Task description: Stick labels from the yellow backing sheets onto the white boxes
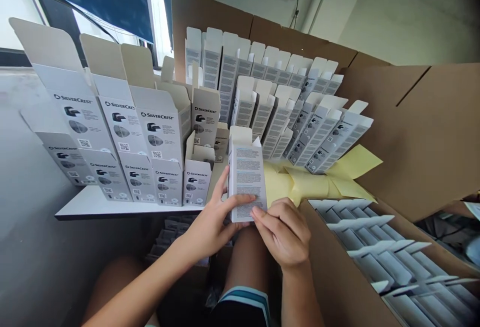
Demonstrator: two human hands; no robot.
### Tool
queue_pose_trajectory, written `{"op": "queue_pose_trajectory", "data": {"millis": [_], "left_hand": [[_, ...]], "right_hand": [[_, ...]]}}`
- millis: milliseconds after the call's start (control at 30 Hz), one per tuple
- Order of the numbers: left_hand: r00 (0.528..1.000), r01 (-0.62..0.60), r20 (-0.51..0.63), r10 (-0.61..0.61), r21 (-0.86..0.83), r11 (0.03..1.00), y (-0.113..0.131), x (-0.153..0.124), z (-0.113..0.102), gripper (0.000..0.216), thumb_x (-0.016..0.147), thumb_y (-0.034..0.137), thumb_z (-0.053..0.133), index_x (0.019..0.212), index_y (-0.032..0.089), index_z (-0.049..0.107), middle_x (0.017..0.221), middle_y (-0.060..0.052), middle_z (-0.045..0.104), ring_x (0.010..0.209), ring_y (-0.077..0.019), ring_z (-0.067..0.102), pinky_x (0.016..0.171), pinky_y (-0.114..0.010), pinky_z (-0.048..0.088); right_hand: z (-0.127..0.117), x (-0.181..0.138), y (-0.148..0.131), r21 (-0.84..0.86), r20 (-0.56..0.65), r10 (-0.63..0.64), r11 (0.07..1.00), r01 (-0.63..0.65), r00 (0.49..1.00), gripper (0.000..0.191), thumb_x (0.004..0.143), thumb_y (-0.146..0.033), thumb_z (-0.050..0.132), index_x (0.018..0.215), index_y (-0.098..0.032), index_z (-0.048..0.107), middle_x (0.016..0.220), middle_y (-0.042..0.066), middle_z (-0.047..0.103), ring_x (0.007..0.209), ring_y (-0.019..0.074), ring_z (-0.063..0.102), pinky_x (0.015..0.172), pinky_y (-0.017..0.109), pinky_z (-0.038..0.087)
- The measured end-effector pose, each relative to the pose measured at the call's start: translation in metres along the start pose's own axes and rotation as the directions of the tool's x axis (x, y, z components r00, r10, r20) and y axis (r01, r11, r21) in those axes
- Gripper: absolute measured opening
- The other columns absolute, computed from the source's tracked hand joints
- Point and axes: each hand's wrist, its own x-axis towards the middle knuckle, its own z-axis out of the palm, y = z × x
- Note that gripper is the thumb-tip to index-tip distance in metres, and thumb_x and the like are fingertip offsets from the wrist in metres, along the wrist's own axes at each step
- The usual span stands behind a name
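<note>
A small white printed carton stands upright over my lap, its top flap raised and dense text facing me. My left hand grips it from the left, with the index finger laid across the front and other fingers at the side and base. At the carton's lower right corner, my right hand is closed in a pinch, fingertips touching the printed face. Whatever may be between those fingertips is too small or hidden to make out.
Stacked SilverCrest cartons with raised flaps stand on the white table at left. More open cartons stand in rows behind. Yellow paper lies at their foot. A large cardboard box at right holds rows of cartons.
</note>
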Motion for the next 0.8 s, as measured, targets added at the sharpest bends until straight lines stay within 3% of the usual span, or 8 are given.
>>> {"op": "queue_pose_trajectory", "data": {"millis": [67,167,267,567,800], "left_hand": [[1.000,0.002,0.002,-0.002,-0.022,1.000,0.003,0.006,-0.005,0.048,0.092,0.014,0.067,0.136,0.030,0.055,0.171,-0.003,-0.005,0.154,-0.0367,0.021,0.121,-0.054,0.036],[1.000,0.015,-0.006,-0.015,-0.042,0.999,0.006,0.011,-0.013,0.050,0.092,0.014,0.067,0.137,0.031,0.054,0.171,-0.003,-0.003,0.156,-0.0348,0.016,0.123,-0.053,0.032],[1.000,0.023,-0.018,-0.024,-0.060,0.998,0.006,0.012,-0.015,0.051,0.092,0.014,0.067,0.138,0.032,0.053,0.170,-0.002,-0.002,0.156,-0.0331,0.017,0.124,-0.052,0.030],[1.000,0.015,-0.020,-0.016,-0.039,0.999,0.005,0.013,-0.008,0.050,0.091,0.016,0.069,0.137,0.031,0.055,0.169,-0.004,0.009,0.157,-0.0353,0.008,0.124,-0.057,0.030],[0.999,0.011,-0.032,-0.012,-0.020,1.000,0.005,0.010,-0.013,0.048,0.093,0.015,0.066,0.137,0.031,0.055,0.169,-0.004,0.005,0.157,-0.0356,0.007,0.123,-0.058,0.029]], "right_hand": [[-0.005,0.015,0.004,-0.043,0.113,-0.123,0.991,0.129,0.986,0.023,0.087,0.000,0.064,0.104,-0.016,0.068,0.067,0.001,0.056,0.066,0.0166,0.051,0.057,0.031,0.045],[-0.017,0.032,0.009,-0.117,0.294,-0.291,0.934,0.337,0.910,0.017,0.092,-0.005,0.061,0.104,-0.014,0.067,0.066,0.002,0.059,0.065,0.0165,0.052,0.058,0.032,0.045],[-0.027,0.036,0.013,-0.140,0.372,-0.381,0.879,0.457,0.847,0.015,0.093,-0.007,0.060,0.106,-0.011,0.067,0.065,0.002,0.062,0.065,0.0169,0.055,0.058,0.033,0.046],[-0.027,0.033,0.012,-0.198,0.392,-0.363,0.864,0.463,0.845,0.014,0.093,-0.009,0.058,0.101,-0.015,0.067,0.064,0.001,0.060,0.064,0.0169,0.055,0.057,0.032,0.045],[-0.022,0.027,0.010,-0.161,0.411,-0.371,0.869,0.467,0.833,0.015,0.094,-0.009,0.056,0.098,-0.015,0.068,0.067,0.002,0.062,0.067,0.0176,0.055,0.058,0.032,0.044]]}}
